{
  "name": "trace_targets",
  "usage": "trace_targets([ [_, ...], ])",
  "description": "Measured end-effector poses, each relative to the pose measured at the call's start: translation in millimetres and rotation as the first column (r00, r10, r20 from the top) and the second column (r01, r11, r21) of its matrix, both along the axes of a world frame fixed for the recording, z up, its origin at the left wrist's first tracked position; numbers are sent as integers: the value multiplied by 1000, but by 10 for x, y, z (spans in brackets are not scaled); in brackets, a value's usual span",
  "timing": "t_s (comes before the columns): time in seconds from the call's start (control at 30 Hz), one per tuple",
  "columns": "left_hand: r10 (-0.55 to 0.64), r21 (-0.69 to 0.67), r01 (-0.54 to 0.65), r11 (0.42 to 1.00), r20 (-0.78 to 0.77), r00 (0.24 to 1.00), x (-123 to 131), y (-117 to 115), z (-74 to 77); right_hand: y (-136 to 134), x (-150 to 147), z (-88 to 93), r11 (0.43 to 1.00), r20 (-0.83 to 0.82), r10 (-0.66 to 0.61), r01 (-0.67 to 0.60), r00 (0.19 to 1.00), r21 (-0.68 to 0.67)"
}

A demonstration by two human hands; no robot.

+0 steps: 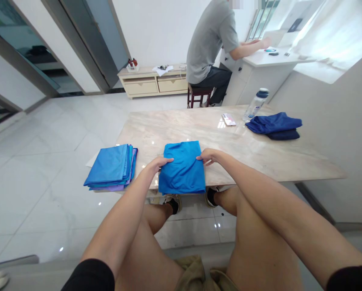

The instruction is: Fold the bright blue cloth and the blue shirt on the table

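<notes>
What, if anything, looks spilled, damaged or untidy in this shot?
Nothing appears spilled or damaged. The dark blue cloth at the right lies in a loose, uneven bundle, unlike the folded stack at the left. The bright blue cloth in the middle shows creases across its top.

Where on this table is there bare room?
Bare: beyond the blue cloth, left of the phone; also between the navy cloth and near edge. Crowded: between the folded stack and blue cloth, near the left hand, and around the bottle.

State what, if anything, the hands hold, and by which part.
The bright blue cloth, by its side edges: left hand on the left, right hand on the right.
</notes>
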State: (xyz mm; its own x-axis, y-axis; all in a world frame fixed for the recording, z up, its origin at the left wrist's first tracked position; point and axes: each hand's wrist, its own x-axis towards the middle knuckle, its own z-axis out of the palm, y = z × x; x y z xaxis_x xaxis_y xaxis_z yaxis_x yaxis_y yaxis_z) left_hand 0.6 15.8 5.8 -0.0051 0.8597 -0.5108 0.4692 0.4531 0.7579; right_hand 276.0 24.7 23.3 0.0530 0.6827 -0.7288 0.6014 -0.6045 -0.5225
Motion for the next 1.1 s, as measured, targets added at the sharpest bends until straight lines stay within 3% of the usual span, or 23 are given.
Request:
trace_targets([
  [0.1, 22, -61, -17, 998, 74, 997, -13, 78, 139, 32, 117, 118, 985, -97, -71, 85, 993, 149],
  [0.17, 63, -39, -56, 998, 218, 974, -20, 159, 247, 74, 196, 193, 955, -171, -114, 155, 979, 251],
  [0.3, 150, 115, -244, 963, 522, 840, -104, 258, 451, 162, 308, 322, 804, -369, -157, 336, 916, 491],
  [0.37, 110, 212, -271, 939, 560, 821, -172, 241, 540, 184, 337, 389, 726, -455, -127, 395, 882, 563],
  [0.5, 68, 361, -322, 875, 568, 820, -268, 134, 688, 183, 375, 536, 666, -549, 16, 400, 836, 629],
  [0.67, 127, 504, -406, 762, 499, 857, -269, 21, 783, 143, 424, 658, 493, -341, -1, 297, 940, 818],
  [0.77, 130, 589, -382, 712, 424, 896, -242, -27, 799, 103, 445, 686, 381, -151, -29, 151, 988, 912],
  [0.87, 110, 695, -326, 641, 337, 935, -229, -70, 816, 58, 458, 690, 266, -123, 34, 109, 992, 958],
  [0.93, 74, 724, -295, 624, 321, 944, -235, -98, 831, 34, 467, 683, 260, -190, 122, 154, 974, 953],
  [1.0, 57, 719, -290, 632, 330, 942, -252, -122, 845, 17, 478, 675, 304, -263, 192, 198, 945, 932],
  [1.1, 79, 718, -325, 616, 354, 932, -274, -134, 857, 7, 484, 665, 329, -306, 216, 227, 927, 917],
])
